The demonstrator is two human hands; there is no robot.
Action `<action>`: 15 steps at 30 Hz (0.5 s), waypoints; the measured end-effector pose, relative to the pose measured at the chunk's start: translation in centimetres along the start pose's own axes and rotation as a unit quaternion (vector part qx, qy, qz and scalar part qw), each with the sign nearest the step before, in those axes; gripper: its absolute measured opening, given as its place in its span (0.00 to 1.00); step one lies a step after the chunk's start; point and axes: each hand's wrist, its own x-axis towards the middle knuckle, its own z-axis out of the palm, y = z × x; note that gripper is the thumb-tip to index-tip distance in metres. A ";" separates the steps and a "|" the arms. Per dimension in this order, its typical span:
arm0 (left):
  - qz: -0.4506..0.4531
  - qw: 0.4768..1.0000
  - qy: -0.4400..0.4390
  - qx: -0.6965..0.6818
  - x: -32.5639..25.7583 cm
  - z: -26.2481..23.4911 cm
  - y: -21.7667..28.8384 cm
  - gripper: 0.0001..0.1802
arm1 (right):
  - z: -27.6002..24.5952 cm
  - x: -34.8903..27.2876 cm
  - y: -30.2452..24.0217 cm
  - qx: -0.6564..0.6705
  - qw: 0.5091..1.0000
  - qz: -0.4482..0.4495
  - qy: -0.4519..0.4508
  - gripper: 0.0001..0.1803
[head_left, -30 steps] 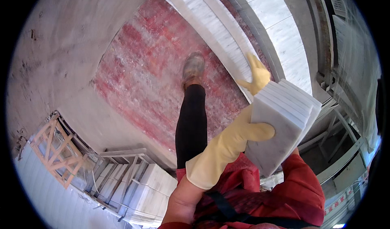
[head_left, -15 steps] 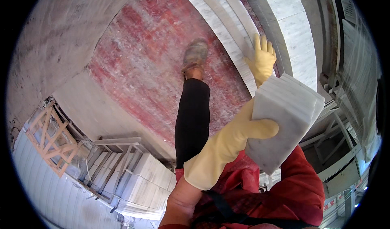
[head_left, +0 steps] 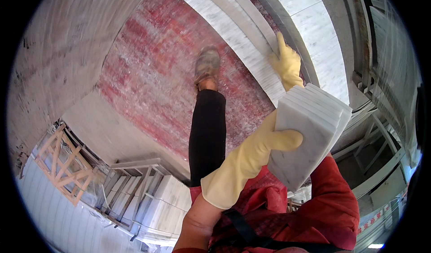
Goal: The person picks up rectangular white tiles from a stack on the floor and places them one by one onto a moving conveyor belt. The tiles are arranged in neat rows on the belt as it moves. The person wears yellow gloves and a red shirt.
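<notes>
Stretching under and ahead of both gloved hands, the red-stained floor (head_left: 166, 78) takes up most of the view, with pale grey concrete (head_left: 58, 51) bordering it well off to the left of the fingers. Beyond the fingers, toward the upper right, long white stone slabs (head_left: 310, 24) lie side by side in strips, and the right hand's raised fingertips stand over their edge. Far down to the left of the left hand, wooden crates (head_left: 63, 163) and frames hold white slabs (head_left: 161, 203) standing on edge, packed close together; how many are in each crate cannot be told. Nothing stands between the hands and the floor except the person's own leg in black (head_left: 207, 136), which steps forward just left of the left hand, its dusty shoe (head_left: 207, 64) planted on the red floor. The stack of white marble tiles (head_left: 310, 132) sits against the chest in a red sleeve (head_left: 336, 199), between the two hands. The left hand (head_left: 280, 138), in a long yellow rubber glove, presses flat against the near face of the stack, thumb curled on the stone, fingers hidden behind it. The right hand (head_left: 287, 64), also gloved in yellow, shows above the far top corner of the stack, its fingers (head_left: 281, 39) spread and pointing up; whether its palm grips the tiles cannot be told.
</notes>
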 end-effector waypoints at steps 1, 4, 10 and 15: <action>0.002 1.000 0.004 0.001 0.1 -0.2 -0.2 0.47 | -0.1 0.0 0.4 -0.002 1.000 -0.007 0.011 0.48; 0.014 1.000 0.010 -0.014 0.3 0.1 -0.7 0.46 | 0.0 0.3 1.2 -0.018 1.000 -0.016 0.019 0.43; 0.024 0.999 0.017 -0.024 0.9 0.2 -1.1 0.44 | 0.8 -0.2 2.2 -0.064 0.997 -0.040 0.018 0.37; 0.036 0.999 0.017 -0.029 1.0 -0.5 -1.4 0.44 | 1.6 -2.6 -1.3 -0.056 0.991 -0.103 0.057 0.42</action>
